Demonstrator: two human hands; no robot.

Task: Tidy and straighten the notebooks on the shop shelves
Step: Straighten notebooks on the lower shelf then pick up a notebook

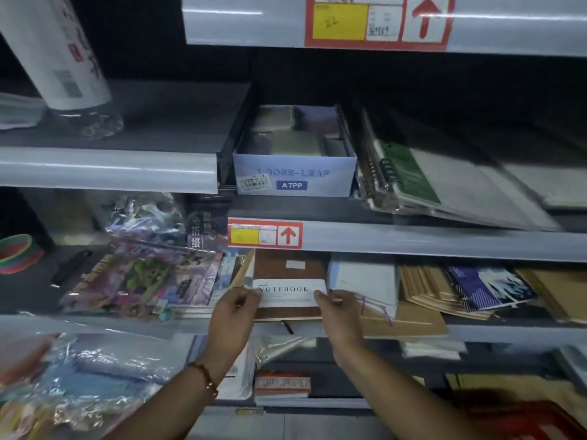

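Observation:
A brown notebook with a white band reading NOTEBOOK lies at the front of the middle shelf. My left hand pinches its left edge and my right hand pinches its right edge. Right of it lies a white-covered notebook, then a fanned stack of kraft notebooks with a blue-patterned one on top. On the shelf above, spiral notebooks in plastic sleeves lean askew.
A blue A7PP loose-leaf box stands on the upper shelf. Colourful packets fill the shelf to the left, beside a rainbow spring toy. Plastic-wrapped goods crowd the lower left. A red price label hangs above the notebook.

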